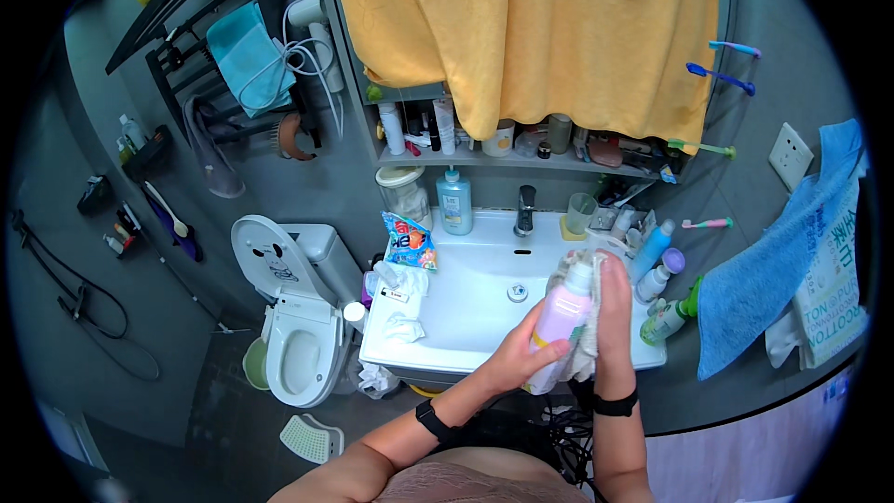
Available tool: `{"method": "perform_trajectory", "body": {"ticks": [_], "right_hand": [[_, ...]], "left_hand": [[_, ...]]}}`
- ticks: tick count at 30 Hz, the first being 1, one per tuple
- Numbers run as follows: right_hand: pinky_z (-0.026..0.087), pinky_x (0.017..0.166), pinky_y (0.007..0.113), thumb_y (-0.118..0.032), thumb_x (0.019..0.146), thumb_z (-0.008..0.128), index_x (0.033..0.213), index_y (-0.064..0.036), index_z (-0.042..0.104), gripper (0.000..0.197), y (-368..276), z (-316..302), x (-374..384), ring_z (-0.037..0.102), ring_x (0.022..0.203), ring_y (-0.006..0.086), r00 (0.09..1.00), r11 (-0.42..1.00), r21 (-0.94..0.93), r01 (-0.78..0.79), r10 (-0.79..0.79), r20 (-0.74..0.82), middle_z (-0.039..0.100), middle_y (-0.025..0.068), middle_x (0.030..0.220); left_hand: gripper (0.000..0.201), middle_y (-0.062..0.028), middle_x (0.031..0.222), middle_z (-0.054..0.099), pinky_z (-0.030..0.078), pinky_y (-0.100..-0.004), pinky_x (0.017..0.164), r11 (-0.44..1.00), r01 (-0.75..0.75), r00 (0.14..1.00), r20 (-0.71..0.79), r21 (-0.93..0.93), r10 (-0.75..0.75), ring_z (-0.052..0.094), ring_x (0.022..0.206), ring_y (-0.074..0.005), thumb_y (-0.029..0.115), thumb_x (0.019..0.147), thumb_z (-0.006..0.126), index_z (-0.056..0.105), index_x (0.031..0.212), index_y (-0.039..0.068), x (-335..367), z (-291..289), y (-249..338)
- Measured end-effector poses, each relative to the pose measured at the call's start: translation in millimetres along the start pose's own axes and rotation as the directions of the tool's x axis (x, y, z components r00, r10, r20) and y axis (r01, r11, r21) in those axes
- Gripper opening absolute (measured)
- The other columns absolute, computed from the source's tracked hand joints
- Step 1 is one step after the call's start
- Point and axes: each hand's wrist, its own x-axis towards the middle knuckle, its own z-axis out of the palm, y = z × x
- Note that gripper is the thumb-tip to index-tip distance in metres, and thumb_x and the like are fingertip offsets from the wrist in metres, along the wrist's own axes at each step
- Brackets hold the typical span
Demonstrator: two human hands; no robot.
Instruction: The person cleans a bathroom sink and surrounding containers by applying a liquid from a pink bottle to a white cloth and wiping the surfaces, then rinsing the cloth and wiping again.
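Over the front edge of the white sink (475, 326), my left hand (520, 354) is wrapped round a pink bottle (568, 309) with a white top. The bottle is tilted, its top leaning away from me. Along its right side my right hand (615, 307) presses a greyish-white cloth (585, 349) to it. Part of the cloth also shows behind the bottle's top. The fingertips of my right hand are partly hidden by the cloth.
Right of the sink stand a blue bottle (655, 247), a purple-capped bottle (656, 281) and a green spray bottle (663, 321). At the back are a blue pump bottle (454, 203) and the faucet (526, 210). A bright packet (410, 240) and crumpled tissue (404, 327) lie left.
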Motion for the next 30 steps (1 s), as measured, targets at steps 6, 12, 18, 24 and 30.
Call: {"method": "perform_trajectory", "body": {"ticks": [6, 12, 18, 24, 30], "right_hand": [[0.047, 0.153, 0.064, -0.016, 0.136, 0.062, 0.182, 0.0075, 0.060, 0.052, 46.4, 41.0, -78.0, 0.063, 0.182, 0.0523, 0.885, 0.653, -0.631, 0.419, -0.449, 0.124, 0.062, 0.0365, 0.195], [0.046, 0.153, 0.064, -0.015, 0.133, 0.062, 0.184, 0.0071, 0.056, 0.056, 40.4, 37.1, -50.6, 0.061, 0.181, 0.0529, 0.875, 0.678, -0.578, 0.454, -0.460, 0.149, 0.061, 0.0363, 0.195], [0.063, 0.126, 0.049, -0.038, 0.147, 0.045, 0.155, 0.0023, 0.076, 0.052, 22.5, -5.0, -3.0, 0.083, 0.141, 0.0358, 0.981, 0.985, 0.128, -0.119, 0.097, 0.168, 0.085, 0.0227, 0.154], [0.054, 0.141, 0.055, -0.033, 0.144, 0.047, 0.190, 0.0025, 0.047, 0.058, 64.4, 35.4, -98.2, 0.073, 0.164, 0.0419, 0.998, 0.945, -0.321, 0.058, -0.056, 0.015, 0.072, 0.0322, 0.179], [0.039, 0.156, 0.060, -0.024, 0.138, 0.052, 0.198, 0.0103, 0.029, 0.072, 95.2, 56.6, -134.5, 0.054, 0.184, 0.0494, 0.964, 0.869, -0.437, 0.232, -0.264, -0.015, 0.050, 0.0390, 0.197]], "left_hand": [[0.086, -0.0137, 0.190, 0.069, 0.054, -0.0468, 0.147, 0.995, -0.087, 0.985, -0.151, -0.044, 0.079, 0.067, 0.175, -0.0242, 0.033, 0.135, 0.082, 0.043, 0.205, 0.002, 12.1, -35.3, -9.7], [0.085, -0.0127, 0.186, 0.071, 0.054, -0.0447, 0.146, 0.984, -0.006, 0.993, -0.115, -0.175, -0.014, 0.069, 0.169, -0.0222, 0.036, 0.134, 0.085, 0.047, 0.202, 0.002, -1.1, -34.8, -9.2], [0.094, -0.0125, 0.188, 0.069, 0.052, -0.0471, 0.148, 0.996, 0.012, 0.999, -0.042, -0.089, -0.015, 0.066, 0.172, -0.0235, 0.041, 0.130, 0.091, 0.046, 0.202, 0.001, -16.5, -9.3, -2.8], [0.089, -0.0129, 0.181, 0.071, 0.054, -0.0463, 0.144, 0.980, -0.177, 0.954, -0.260, -0.095, 0.147, 0.068, 0.167, -0.0231, 0.040, 0.130, 0.090, 0.049, 0.198, 0.000, -8.8, -19.1, 21.7], [0.078, -0.0130, 0.172, 0.073, 0.058, -0.0451, 0.136, 0.964, -0.219, 0.880, -0.458, -0.149, 0.129, 0.071, 0.154, -0.0209, 0.048, 0.134, 0.083, 0.054, 0.189, 0.001, 9.9, -3.7, 36.9]]}}
